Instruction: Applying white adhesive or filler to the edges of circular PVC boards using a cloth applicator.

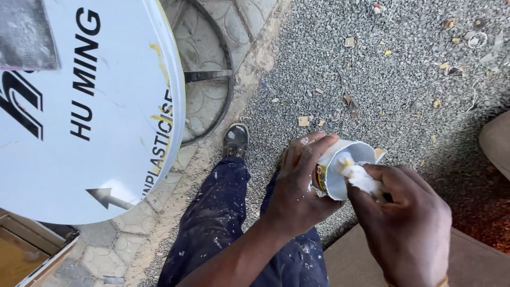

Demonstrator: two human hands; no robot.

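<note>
Over gravel (404, 69): left hand (300, 186) grips can (340, 169); right hand (404, 223) dips rag (362, 178).

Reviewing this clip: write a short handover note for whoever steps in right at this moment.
Left hand: fingers wrapped round a small open can, tilted toward the person.
Right hand: pinches a white paste-soaked wad, pressed into the can's mouth.
Round white sign stands at the left over paving, yellowish smears along its rim.
Done: wad is loaded with paste.
Left: wad has not touched the sign; can is not set down.
</note>
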